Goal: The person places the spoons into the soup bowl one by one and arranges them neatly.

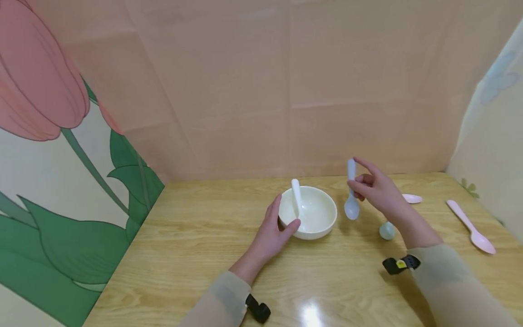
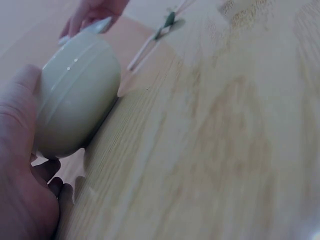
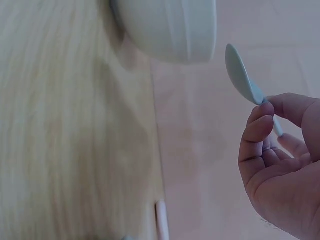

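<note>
While the left hand gripped the near left side of a white bowl, with its thumb at the rim and its fingers along the outside, the right hand pinched the handle of a pale blue spoon. That spoon was off the table, just to the right of the bowl and apart from it, its scoop pointing down toward the tabletop and its handle up. One finger of the right hand reached to the top end of the handle, while the thumb and other fingers held it lower down. The bowl stood upright on the wood, and a white spoon leaned inside it, its handle sticking out past the far rim.

Under the right forearm, a pale green scoop showed in part, the rest of it hidden by the arm. Beyond the right wrist lay a pink piece, also partly covered by the hand. Farther right, a whole pink spoon lay on the table, its scoop toward the near side. A plain peach cloth hung behind the table, and a large tulip print filled the left side.
</note>
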A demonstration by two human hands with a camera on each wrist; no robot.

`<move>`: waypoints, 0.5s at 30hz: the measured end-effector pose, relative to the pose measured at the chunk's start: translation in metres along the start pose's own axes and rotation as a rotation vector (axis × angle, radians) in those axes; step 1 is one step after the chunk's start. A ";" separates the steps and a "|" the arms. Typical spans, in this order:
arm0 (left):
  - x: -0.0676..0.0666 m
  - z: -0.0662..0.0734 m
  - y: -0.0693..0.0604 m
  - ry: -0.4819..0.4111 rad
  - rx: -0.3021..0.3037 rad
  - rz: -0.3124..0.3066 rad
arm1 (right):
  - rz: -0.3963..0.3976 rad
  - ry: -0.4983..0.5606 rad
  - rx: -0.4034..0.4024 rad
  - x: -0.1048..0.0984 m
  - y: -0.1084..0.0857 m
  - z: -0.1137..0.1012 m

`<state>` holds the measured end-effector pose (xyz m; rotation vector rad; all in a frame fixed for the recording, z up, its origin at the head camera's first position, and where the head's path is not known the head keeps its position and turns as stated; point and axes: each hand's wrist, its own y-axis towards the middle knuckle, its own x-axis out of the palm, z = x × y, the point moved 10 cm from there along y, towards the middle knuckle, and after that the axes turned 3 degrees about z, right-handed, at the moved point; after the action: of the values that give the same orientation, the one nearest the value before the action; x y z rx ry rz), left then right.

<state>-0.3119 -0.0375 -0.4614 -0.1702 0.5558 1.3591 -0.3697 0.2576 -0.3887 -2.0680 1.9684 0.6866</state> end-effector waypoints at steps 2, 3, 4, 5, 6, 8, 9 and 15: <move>0.000 -0.002 0.000 0.000 -0.005 0.000 | 0.000 0.018 -0.013 0.003 0.001 -0.007; 0.000 -0.002 0.000 -0.002 -0.009 -0.001 | 0.001 0.027 -0.020 0.005 0.002 -0.010; 0.001 -0.003 0.000 -0.001 -0.013 -0.003 | -0.001 0.035 -0.029 0.007 0.002 -0.014; 0.001 -0.004 0.000 0.002 -0.017 -0.003 | -0.001 0.042 -0.036 0.009 0.003 -0.017; 0.001 -0.004 0.000 0.001 -0.017 -0.002 | -0.003 0.047 -0.041 0.011 0.004 -0.020; 0.001 -0.005 0.000 0.002 -0.020 -0.004 | -0.006 0.053 -0.045 0.016 0.006 -0.024; 0.001 -0.004 0.000 -0.002 -0.020 -0.005 | -0.009 0.056 -0.047 0.018 0.008 -0.025; -0.001 -0.005 0.001 -0.011 -0.014 -0.005 | -0.017 0.095 -0.048 0.032 0.015 -0.036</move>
<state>-0.3146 -0.0403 -0.4650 -0.1753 0.5370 1.3584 -0.3778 0.2118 -0.3697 -2.1812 1.9997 0.6496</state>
